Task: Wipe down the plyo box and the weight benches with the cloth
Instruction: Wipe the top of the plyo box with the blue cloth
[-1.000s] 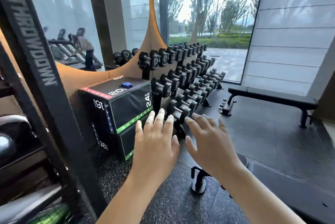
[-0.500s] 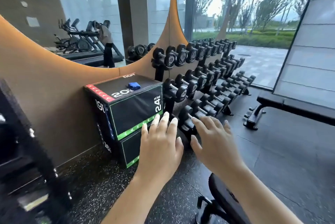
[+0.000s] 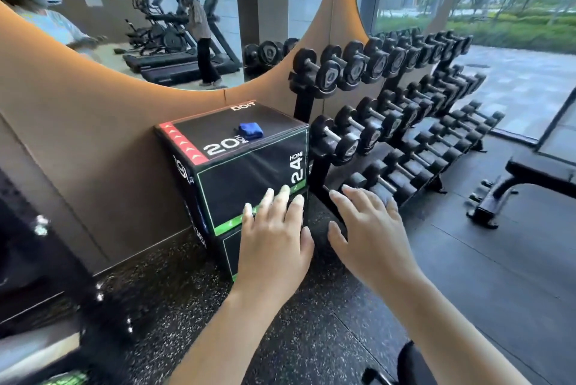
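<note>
- Left hand [image 3: 274, 238] and right hand [image 3: 371, 235] are held out low at 6 o'clock. Both are flat, fingers spread, holding nothing, just as a second ago.
- The floor [image 3: 311, 338] beneath them is speckled rubber, turning to smoother dark tiles toward 3 o'clock.
- The box [image 3: 249, 179] at 11 o'clock fills more of the view. The person has closed in on it, and the black upright formerly at 9 o'clock is gone. I cannot tell whether the left fingertips touch its front.
- The cloth [image 3: 251, 130], blue and folded, lies unmoved on the box top at 12 o'clock from the left hand, apart from both hands. Wiping likely hasn't begun; picking it up comes first.
- The rack [image 3: 405, 110] of dumbbells stands just beside the box at 1 o'clock.
- A bench [image 3: 542, 172] waits at 3 o'clock.
- The mirror [image 3: 156, 26] at 10 o'clock shows treadmills.
</note>
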The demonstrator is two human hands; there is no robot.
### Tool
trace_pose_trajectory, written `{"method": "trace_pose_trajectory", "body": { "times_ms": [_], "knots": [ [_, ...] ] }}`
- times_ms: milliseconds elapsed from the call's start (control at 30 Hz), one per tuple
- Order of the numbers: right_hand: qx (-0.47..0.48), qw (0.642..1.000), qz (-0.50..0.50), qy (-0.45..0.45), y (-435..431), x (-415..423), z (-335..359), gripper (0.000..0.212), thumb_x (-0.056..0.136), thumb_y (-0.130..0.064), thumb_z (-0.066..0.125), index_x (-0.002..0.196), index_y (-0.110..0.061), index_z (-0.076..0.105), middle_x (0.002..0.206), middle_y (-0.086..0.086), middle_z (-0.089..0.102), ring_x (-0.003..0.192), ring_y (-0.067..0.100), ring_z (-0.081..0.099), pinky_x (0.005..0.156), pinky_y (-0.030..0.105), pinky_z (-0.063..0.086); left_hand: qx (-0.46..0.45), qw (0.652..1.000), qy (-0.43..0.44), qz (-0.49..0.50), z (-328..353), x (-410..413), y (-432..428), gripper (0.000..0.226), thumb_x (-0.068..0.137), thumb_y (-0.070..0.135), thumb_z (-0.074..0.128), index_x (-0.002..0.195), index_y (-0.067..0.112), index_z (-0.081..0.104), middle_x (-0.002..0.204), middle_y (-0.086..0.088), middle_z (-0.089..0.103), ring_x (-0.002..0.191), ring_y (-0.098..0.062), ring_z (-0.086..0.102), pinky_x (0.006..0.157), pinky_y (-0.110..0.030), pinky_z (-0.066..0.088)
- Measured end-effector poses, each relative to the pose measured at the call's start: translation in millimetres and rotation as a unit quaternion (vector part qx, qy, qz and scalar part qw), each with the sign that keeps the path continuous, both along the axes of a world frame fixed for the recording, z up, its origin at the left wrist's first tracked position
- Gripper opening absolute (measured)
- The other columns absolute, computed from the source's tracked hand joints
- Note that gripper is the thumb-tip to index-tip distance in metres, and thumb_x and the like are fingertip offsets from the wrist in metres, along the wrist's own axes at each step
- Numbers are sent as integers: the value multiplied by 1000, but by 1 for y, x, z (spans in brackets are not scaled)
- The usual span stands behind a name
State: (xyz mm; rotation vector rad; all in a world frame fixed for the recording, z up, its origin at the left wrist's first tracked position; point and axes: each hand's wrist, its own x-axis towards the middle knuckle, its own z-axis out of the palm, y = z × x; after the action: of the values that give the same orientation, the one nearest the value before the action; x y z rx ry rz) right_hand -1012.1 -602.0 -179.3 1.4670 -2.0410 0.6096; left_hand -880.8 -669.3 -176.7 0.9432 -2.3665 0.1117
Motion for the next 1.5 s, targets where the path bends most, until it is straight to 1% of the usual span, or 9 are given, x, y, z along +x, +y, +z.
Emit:
{"method": "trace_pose_trajectory", "body": {
  "times_ms": [100,267,600,800,933,1100,1233,1367,1500],
  "knots": [
    [9,1000,1,-9,-55,-18,2,48,67,-22,80,111,-9,67,110,10,67,103,32,63,85,61,45,9,1000,13,0,-2,-16,-52,41,75,25,54,111,7,64,119,-14,62,111,-34,58,88,-57,43],
    [12,999,33,-22,-143,-34,-1,41,71,-23,71,110,-9,66,109,11,67,101,33,63,85,62,44,10,1000,12,13,-9,-31,-134,45,79,29,40,111,7,63,120,-15,61,111,-34,57,88,-58,43],
    [63,995,55,-53,-251,-106,-35,44,70,-19,76,112,-8,64,113,12,65,106,33,61,88,62,42,56,998,-11,27,-41,-101,-240,48,69,17,77,113,5,62,120,-16,61,111,-36,57,88,-60,41],
    [85,986,113,-85,-340,-170,-45,42,77,-19,70,117,-9,62,121,13,61,114,33,56,94,62,37,42,996,-32,74,-53,-159,-308,48,67,14,78,112,4,62,119,-17,61,112,-37,56,89,-60,40],
    [73,984,150,-60,-386,-209,-52,43,70,-16,75,111,-6,64,114,15,64,105,36,60,88,62,42,97,986,-68,118,-58,-190,-342,47,83,20,63,128,8,52,138,-13,46,130,-33,38,105,-55,25],
    [79,976,192,-65,-445,-236,-64,45,70,-16,76,112,-5,64,114,15,64,103,36,60,87,63,41,78,981,-84,157,-73,-207,-380,49,63,15,79,109,5,64,119,-17,61,112,-37,56,89,-60,41],
    [84,969,223,-59,-485,-244,-78,42,71,-21,67,110,-6,65,111,14,66,100,35,62,84,63,44,97,975,-84,182,-86,-207,-413,49,62,12,79,108,4,65,119,-18,60,114,-40,54,89,-61,40],
    [94,968,230,-49,-527,-252,-93,44,69,-21,71,110,-6,65,112,14,65,100,34,63,83,62,44,108,974,-86,179,-100,-210,-458,47,62,11,77,107,3,64,122,-19,59,116,-41,52,89,-61,40],
    [119,966,228,-37,-573,-257,-111,45,72,-26,59,112,-6,65,114,14,65,104,35,62,85,61,44,119,978,-81,152,-112,-218,-520,46,65,11,75,109,2,62,123,-19,58,117,-40,51,90,-60,39]
  ]
}}
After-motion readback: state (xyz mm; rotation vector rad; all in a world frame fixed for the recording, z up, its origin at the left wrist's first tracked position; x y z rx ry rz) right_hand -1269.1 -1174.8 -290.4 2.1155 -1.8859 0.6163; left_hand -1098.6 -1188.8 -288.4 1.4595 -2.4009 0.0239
